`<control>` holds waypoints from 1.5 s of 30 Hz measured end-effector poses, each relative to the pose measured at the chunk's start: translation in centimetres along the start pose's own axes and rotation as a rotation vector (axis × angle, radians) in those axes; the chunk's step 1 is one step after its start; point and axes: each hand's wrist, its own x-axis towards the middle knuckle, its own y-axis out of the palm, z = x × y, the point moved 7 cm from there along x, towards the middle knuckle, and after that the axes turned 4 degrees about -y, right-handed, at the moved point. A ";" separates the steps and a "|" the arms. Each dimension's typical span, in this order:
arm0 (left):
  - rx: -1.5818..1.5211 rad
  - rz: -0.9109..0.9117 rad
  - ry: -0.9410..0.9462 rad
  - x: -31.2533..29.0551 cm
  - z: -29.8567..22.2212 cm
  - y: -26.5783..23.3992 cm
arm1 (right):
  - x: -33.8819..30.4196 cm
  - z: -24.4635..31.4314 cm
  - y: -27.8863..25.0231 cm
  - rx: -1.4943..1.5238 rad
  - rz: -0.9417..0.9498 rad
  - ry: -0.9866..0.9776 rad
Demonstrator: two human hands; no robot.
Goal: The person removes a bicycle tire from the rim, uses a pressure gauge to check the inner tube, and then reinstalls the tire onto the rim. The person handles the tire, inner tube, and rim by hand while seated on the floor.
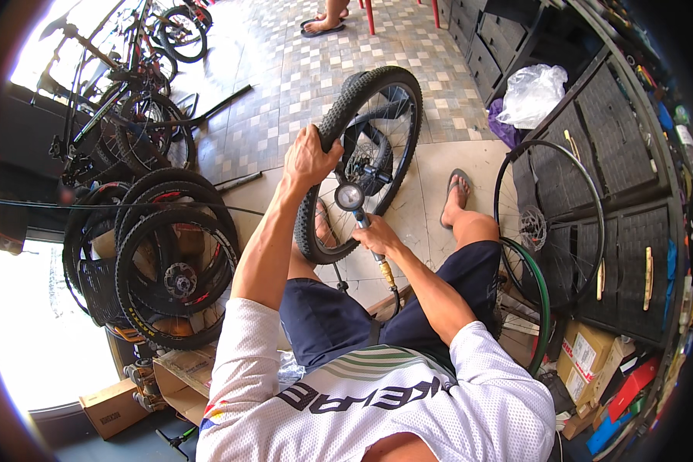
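A bicycle wheel with a knobby black tire (334, 115) stands upright between my legs, slightly tilted. My left hand (309, 158) is wrapped over the tire's near upper left side. In my right hand (377, 235) is a tire inflator (350, 197) with a round dial gauge, held in front of the wheel's lower part. A brass fitting (386, 274) joins the inflator's lower end to a dark air hose (396, 302), which runs down between my thighs. Whether the inflator is connected to the wheel's valve cannot be made out.
Several wheels with tires (179, 281) lean in a stack at left, below parked bicycles (135, 115). At right a bare rim (508, 181) leans against black drawers (616, 135), near a green hoop-shaped tire (545, 292). Cardboard boxes (585, 358) sit below. Another person's foot (323, 25) shows at the top.
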 end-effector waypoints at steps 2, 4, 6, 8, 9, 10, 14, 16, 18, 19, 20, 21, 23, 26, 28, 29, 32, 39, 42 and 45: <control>-0.005 -0.033 0.012 -0.1 -0.1 -0.2 | 0.0 -0.1 0.1 0.002 0.005 -0.001; 0.012 -0.038 -0.006 -0.2 -0.1 -0.1 | 0.1 -0.2 0.1 0.028 -0.009 -0.013; 0.031 -0.041 -0.023 -0.3 -0.2 0.0 | 0.0 -0.5 -0.3 0.090 -0.058 -0.014; 0.059 -0.050 -0.043 -0.7 -0.1 -0.3 | -0.2 -0.5 -0.7 0.186 -0.133 -0.011; 0.014 -0.090 -0.032 -1.1 -0.3 -0.5 | -0.6 -0.9 -1.1 0.251 -0.195 0.029; -0.034 -0.133 -0.008 -1.2 -0.8 -0.7 | -1.0 -2.3 -2.0 0.316 -0.266 0.060; -0.215 -0.230 0.066 -1.4 -1.9 -1.4 | -3.6 -1.9 -7.5 0.410 -0.575 -0.056; -0.379 -0.233 0.071 -1.6 -1.7 -0.9 | -3.7 3.4 -9.7 0.430 -0.534 -0.215; -0.525 -0.266 0.090 -1.7 -1.9 -0.7 | -4.1 12.3 -10.4 0.443 -0.402 -0.364; -0.563 -0.310 0.158 -1.6 -3.1 -0.8 | -4.0 16.4 -10.5 0.430 -0.341 -0.469; -0.567 -0.322 0.184 -1.3 -3.8 -0.6 | -3.4 19.6 -10.3 0.414 -0.286 -0.530; -0.621 -0.318 0.157 -1.0 -4.3 0.0 | -2.6 22.4 -9.9 0.396 -0.232 -0.590; -0.669 -0.336 0.208 -1.0 -5.9 0.2 | -0.2 26.3 -9.0 0.329 -0.168 -0.614; -0.960 -0.204 0.049 -0.7 -4.5 2.5 | 3.6 29.2 -7.2 0.223 -0.117 -0.681; -1.192 -0.050 -0.074 -1.1 -4.4 4.1 | 5.6 28.8 -8.1 -0.019 -0.299 -0.675; -1.218 -0.001 -0.056 -1.8 -4.9 4.3 | 6.0 28.6 -8.8 -0.153 -0.412 -0.702; -1.253 0.154 -0.024 -3.1 -4.4 4.2 | 6.6 26.4 -7.9 -0.123 -0.387 -0.572; -0.922 0.126 -0.191 -3.7 -3.8 1.9 | 6.5 28.0 -5.2 -0.346 -0.224 -0.613; -1.389 -0.112 -0.321 -3.1 -0.2 1.7 | 6.3 28.3 -5.2 -0.509 -0.329 -0.778; -1.043 -0.064 -0.393 -2.5 5.3 -2.5 | 6.6 28.4 -7.8 -0.720 -0.434 -0.878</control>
